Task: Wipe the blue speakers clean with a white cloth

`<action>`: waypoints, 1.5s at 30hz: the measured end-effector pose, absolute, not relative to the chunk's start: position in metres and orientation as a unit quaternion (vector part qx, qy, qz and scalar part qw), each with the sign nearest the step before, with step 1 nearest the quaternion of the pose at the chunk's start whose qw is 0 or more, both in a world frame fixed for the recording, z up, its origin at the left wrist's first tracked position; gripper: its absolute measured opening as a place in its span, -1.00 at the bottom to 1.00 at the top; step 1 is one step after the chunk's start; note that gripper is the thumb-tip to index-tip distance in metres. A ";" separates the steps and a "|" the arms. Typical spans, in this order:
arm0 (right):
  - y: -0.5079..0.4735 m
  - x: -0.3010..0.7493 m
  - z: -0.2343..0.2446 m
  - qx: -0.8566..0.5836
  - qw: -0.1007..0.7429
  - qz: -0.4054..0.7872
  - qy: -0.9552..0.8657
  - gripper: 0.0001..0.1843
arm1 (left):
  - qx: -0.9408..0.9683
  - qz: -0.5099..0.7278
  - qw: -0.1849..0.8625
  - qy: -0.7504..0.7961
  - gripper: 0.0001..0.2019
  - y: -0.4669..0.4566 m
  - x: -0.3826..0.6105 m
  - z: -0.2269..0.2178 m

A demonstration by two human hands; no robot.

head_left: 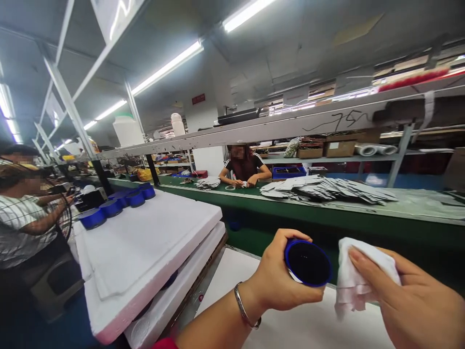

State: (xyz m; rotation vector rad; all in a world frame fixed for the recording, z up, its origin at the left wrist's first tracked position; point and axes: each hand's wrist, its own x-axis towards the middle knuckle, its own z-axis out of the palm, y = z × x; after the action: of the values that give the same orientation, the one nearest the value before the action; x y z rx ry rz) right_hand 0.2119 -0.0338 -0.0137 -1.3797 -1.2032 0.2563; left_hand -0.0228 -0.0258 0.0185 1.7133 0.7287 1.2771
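Note:
My left hand (279,271) grips a short cylinder (308,263) with a blue rim and a dark, glossy black end facing up toward me. My right hand (410,303) pinches a crumpled white cloth (363,274) and holds it just to the right of the cylinder, with the cloth's edge near the blue rim. A metal bangle (245,305) circles my left wrist. Below both hands lies a white work surface (290,325). Several matching blue-rimmed cylinders (116,206) stand in a row on a white foam slab (145,242) to my left.
A green-topped workbench (214,191) runs across the view, with stacked grey flat sheets (327,189) on it. A person (245,167) sits beyond it. Another person (25,218) stands at far left beside a fan (61,213). A metal shelf (276,128) spans overhead.

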 end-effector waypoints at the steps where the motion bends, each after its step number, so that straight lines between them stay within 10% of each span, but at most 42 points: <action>1: -0.037 0.209 -0.009 -0.599 0.601 0.142 -0.509 -0.34 | 0.686 0.510 0.434 0.285 -0.08 -0.026 -0.022 0.017; 17: -0.080 0.140 0.006 -0.475 0.649 0.029 -0.593 -0.68 | 0.674 0.488 0.446 0.329 -0.11 -0.025 -0.020 0.016; 24: -0.065 0.169 0.020 -0.597 0.647 0.188 -0.435 -0.34 | 0.767 0.484 0.344 0.245 -0.22 -0.015 -0.015 0.000; 35: -0.063 0.146 -0.008 -0.597 0.597 0.250 -0.475 -0.35 | 0.781 0.581 0.137 0.182 -0.25 -0.008 -0.017 -0.019; 45: -0.049 0.158 0.017 -0.632 0.601 0.303 -0.384 -0.23 | 0.752 0.565 0.279 0.192 -0.19 -0.006 -0.028 0.001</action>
State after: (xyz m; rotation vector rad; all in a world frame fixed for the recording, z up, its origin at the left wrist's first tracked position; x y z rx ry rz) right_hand 0.1576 -0.0486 0.0168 -1.4643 -0.8901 0.7011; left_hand -0.0280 -0.0060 0.0014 2.0189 0.5140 1.5162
